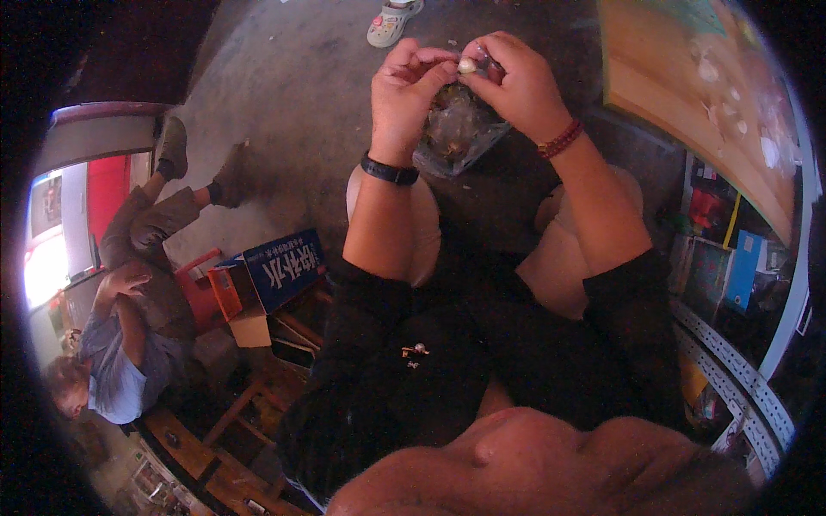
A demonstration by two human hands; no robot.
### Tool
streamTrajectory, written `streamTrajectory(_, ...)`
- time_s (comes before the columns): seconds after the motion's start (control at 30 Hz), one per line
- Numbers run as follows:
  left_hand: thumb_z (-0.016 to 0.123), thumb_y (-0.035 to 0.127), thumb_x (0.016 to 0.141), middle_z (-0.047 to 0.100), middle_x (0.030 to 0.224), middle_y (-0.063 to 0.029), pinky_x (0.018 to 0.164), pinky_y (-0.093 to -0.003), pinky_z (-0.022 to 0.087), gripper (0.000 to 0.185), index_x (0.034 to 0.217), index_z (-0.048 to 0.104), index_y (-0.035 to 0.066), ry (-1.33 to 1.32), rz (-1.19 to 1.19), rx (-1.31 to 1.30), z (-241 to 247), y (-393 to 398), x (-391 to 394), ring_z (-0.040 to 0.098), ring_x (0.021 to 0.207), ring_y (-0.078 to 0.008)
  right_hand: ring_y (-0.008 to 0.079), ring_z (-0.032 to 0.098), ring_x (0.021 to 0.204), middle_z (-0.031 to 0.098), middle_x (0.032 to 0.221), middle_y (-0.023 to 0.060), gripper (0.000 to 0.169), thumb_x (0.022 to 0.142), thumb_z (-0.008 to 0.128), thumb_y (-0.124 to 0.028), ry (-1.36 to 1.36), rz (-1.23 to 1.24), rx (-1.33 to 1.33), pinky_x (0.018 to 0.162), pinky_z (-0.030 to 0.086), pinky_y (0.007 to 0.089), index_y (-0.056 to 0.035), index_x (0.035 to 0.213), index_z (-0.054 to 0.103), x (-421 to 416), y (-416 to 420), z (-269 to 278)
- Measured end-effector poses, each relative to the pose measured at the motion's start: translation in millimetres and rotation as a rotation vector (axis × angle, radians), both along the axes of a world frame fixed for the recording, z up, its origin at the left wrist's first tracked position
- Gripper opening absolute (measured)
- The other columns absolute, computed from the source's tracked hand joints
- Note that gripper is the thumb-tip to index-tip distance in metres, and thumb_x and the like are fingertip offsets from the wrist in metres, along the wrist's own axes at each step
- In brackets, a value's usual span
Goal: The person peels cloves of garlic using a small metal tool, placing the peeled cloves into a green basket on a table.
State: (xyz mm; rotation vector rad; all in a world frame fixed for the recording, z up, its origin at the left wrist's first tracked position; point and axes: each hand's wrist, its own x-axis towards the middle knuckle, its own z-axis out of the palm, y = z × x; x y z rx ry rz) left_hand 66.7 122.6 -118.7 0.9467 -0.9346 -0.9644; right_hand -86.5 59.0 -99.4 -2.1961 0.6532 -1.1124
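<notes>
My right hand (pixel 513 80), with a red beaded bracelet at the wrist, pinches a small pale clove (pixel 467 66), which looks like garlic. At the clove's left edge, the thumb and fingertips of my left hand (pixel 413 84) come together on it. A black band circles my left wrist. Below both hands is a clear plastic bag (pixel 455 129) with brownish scraps inside; its upper part is partly hidden by my fingers.
A wooden board (pixel 671 84) at the right bears several pale pieces. Shelving with perforated metal rails (pixel 723 361) stands below it. At the left, a person (pixel 135 335) sits near a blue-and-orange cardboard box (pixel 284 271). A clog-style shoe (pixel 387 24) appears ahead on the concrete floor (pixel 290 97).
</notes>
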Motion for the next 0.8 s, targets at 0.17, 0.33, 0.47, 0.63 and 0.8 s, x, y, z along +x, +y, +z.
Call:
streamTrajectory(0.17, 0.067, -0.006, 0.078, 0.067, 0.084, -0.0028, 0.064, -0.0207, 0.046, 0.014, 0.080, 0.058, 0.005, -0.082, 0.049, 0.026, -1.1, 1.9, 0.6, 0.059, 0.074, -0.0073, 0.0335, 0.058, 0.075, 0.059, 0.079, 0.0141, 0.019, 0.074, 0.068, -0.015, 0.046, -0.005, -0.004, 0.065, 0.046, 0.0389, -0.0040, 0.085, 0.056, 1.0, 0.1, -1.8)
streamTrajectory(0.33, 0.067, -0.006, 0.077, 0.066, 0.082, -0.0009, 0.063, -0.0200, 0.046, 0.014, 0.082, 0.060, 0.004, -0.143, 0.065, 0.062, -3.5, 1.9, 1.9, 0.058, 0.074, -0.0053, 0.0107, 0.046, 0.056, 0.054, 0.072, 0.0031, 0.019, 0.074, 0.071, -0.009, 0.025, 0.014, -0.015, 0.052, 0.040, 0.0250, -0.0049, 0.088, 0.059, 1.7, -1.0, -5.6)
streamTrajectory(0.47, 0.067, -0.006, 0.078, 0.066, 0.083, -0.0012, 0.062, -0.0202, 0.046, 0.013, 0.083, 0.060, 0.004, -0.134, 0.052, 0.038, -4.6, 2.4, 1.9, 0.057, 0.074, -0.0050, 0.0112, 0.047, 0.055, 0.054, 0.072, 0.0033, 0.017, 0.075, 0.071, -0.009, 0.045, 0.014, -0.021, 0.052, 0.041, 0.0254, -0.0048, 0.086, 0.058, 1.5, -1.6, -7.9)
streamTrajectory(0.63, 0.066, -0.006, 0.079, 0.067, 0.084, -0.0013, 0.061, -0.0204, 0.046, 0.012, 0.083, 0.060, 0.004, -0.113, 0.081, 0.053, -3.0, 3.6, -1.3, 0.057, 0.073, -0.0050, 0.0328, 0.059, 0.070, 0.058, 0.075, 0.0137, 0.021, 0.073, 0.069, -0.015, 0.074, 0.005, 0.039, 0.061, 0.046, 0.0387, -0.0032, 0.082, 0.055, 1.1, 0.5, -4.1)
streamTrajectory(0.8, 0.066, -0.004, 0.079, 0.064, 0.078, 0.0020, 0.061, -0.0193, 0.046, 0.010, 0.080, 0.058, 0.003, -0.269, 0.150, -0.001, -5.3, 2.2, -3.0, 0.056, 0.071, -0.0034, 0.0323, 0.058, 0.068, 0.058, 0.074, 0.0137, 0.022, 0.072, 0.070, -0.015, 0.054, 0.000, 0.032, 0.059, 0.046, 0.0380, -0.0027, 0.082, 0.055, 1.4, 0.5, -5.9)
